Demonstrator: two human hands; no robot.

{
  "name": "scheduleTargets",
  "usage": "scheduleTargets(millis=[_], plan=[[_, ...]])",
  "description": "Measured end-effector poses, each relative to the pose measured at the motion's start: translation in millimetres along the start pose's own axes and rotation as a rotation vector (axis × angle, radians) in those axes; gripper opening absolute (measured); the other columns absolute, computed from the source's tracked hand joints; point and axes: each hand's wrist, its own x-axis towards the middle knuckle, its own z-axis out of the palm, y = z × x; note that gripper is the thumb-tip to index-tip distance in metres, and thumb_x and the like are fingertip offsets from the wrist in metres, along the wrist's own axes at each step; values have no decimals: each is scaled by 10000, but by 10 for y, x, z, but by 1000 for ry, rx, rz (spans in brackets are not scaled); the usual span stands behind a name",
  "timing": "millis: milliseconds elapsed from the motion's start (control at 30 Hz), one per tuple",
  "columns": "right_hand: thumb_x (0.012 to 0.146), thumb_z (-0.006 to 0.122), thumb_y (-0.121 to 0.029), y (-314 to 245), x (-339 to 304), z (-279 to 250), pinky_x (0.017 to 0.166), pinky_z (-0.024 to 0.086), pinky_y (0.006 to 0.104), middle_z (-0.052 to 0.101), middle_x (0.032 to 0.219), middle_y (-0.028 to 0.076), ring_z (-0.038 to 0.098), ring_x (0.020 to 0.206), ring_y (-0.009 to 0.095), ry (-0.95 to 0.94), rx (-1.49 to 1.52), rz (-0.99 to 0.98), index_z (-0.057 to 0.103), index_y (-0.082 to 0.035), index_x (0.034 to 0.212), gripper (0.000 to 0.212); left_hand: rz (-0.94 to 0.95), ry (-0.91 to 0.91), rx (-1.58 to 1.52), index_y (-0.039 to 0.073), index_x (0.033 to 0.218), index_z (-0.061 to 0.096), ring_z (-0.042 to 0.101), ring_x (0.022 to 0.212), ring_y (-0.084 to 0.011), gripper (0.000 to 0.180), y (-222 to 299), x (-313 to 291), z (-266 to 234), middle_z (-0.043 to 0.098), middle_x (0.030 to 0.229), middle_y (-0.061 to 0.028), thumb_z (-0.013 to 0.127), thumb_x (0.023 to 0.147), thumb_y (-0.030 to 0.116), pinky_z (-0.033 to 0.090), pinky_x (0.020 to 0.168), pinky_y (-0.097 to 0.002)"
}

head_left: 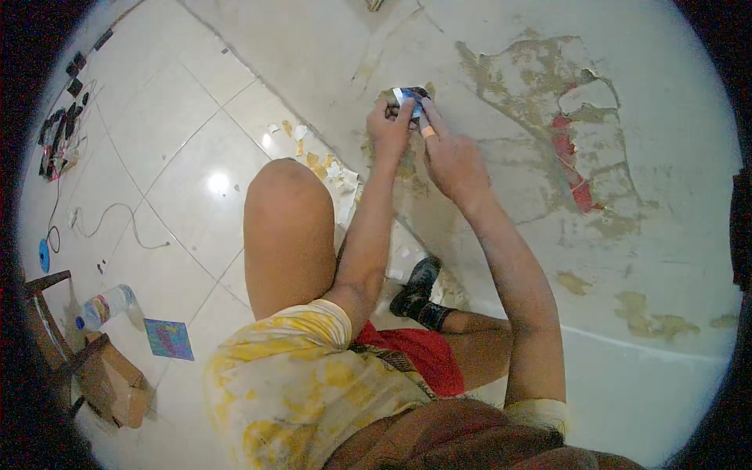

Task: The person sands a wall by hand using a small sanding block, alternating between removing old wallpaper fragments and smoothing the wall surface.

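Observation:
Both hands meet at a wall (501, 196) with peeling paint, around a small flat blue, white and dark piece (406, 99) whose exact kind I cannot make out. My left hand (388, 135) pinches it from the left, thumb on its face and fingers curled behind. From the right, my right hand (457, 163) closes on its other side, with index and middle fingers pointing forward along it. A pale orange band wraps one finger of that hand. A rough brownish patch of wall shows behind and below the piece.
Yellow and white paint flakes (329, 168) lie along the wall's base. A large stripped patch (568, 125) with red streaks is to the right. On the tiled floor are a water bottle (110, 305), a cardboard box (117, 384), a patterned square (168, 338) and cables (129, 210).

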Motion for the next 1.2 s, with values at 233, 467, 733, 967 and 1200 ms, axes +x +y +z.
scheduleTargets(millis=[233, 467, 733, 967, 1200], plan=[[836, 497, -47, -93, -40, 257, 558, 529, 394, 349, 1490, 153, 663, 670, 255, 62, 77, 143, 490, 31, 1272, 443, 70, 21, 36, -1, 845, 653, 604, 616, -154, 231, -134, 147, -126, 649, 706, -85, 725, 825, 217, 480, 583, -310], [867, 460, -46, -149, -35, 225, 507, 520, 380, 336, 1497, 158, 686, 740, 260, 105, 31, 117, 528, 14, 1185, 331, 137, 244, 191, 10, 1044, 603, 637, 912, -292, 267, -212, 29, -238, 647, 975, -171, 618, 895, 232, 485, 814, -415], [951, 423, -147, -111, -91, 6, 577, 525, 443, 401, 1458, 136, 666, 751, 336, -197, 287, 344, 510, -11, 1196, 293, 741, -76, 71, 3, 1365, 426, 371, 1324, -384, 527, 68, -374, 42, 441, 1398, -212, 405, 969, 351, 243, 1100, -489], [916, 446, -103, -49, -64, 200, 607, 529, 450, 387, 1464, 141, 658, 735, 342, 79, 167, 107, 470, 6, 1304, 403, 558, -242, 413, 16, 1492, 187, 99, 1453, -354, 681, -488, -203, -34, 126, 1560, -210, 281, 993, 469, 77, 1138, -531], [834, 494, -28, -108, -84, 317, 619, 543, 409, 324, 1505, 144, 673, 842, 309, 225, -16, 51, 419, 3, 1357, 529, 480, -202, 658, 23, 1499, 146, 102, 1449, -366, 683, -487, -143, 20, 129, 1558, -215, 406, 955, 345, 62, 1131, -572]])
